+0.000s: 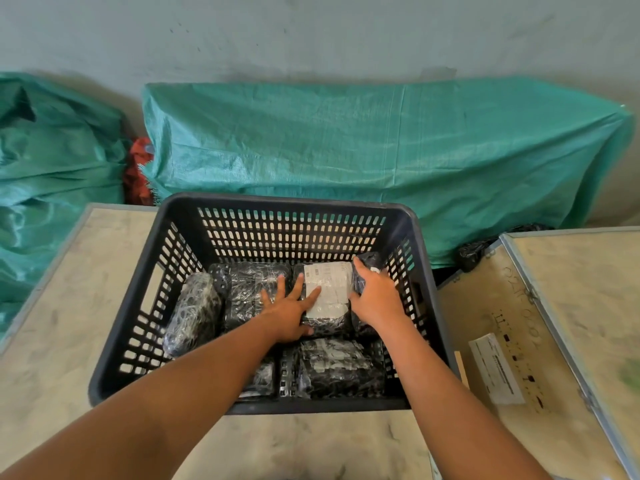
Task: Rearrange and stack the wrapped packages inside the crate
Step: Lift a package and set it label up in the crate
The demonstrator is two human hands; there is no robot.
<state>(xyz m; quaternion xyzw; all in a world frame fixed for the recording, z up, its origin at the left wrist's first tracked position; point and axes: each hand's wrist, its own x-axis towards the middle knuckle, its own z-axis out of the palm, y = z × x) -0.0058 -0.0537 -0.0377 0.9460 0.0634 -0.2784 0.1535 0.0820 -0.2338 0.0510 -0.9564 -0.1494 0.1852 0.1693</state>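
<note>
A dark perforated plastic crate [114, 348] stands on a worn table and holds several packages wrapped in black film. A package with a white label [329, 289] lies in the back right part of the crate. My left hand [289, 311] rests flat with spread fingers across this package and the black package [249, 292] to its left. My right hand [375, 294] grips the labelled package's right edge, beside a small black bundle [370, 261] in the back right corner. Another package [194, 311] leans at the left wall. One more [337, 367] lies at the front right.
Green tarpaulin-covered bundles [363, 150] line the wall behind the table, with a red cloth [138, 171] between them. To the right stands a metal-edged case [554, 323] bearing a white label [495, 368]. A black plastic bag [474, 252] lies behind that case.
</note>
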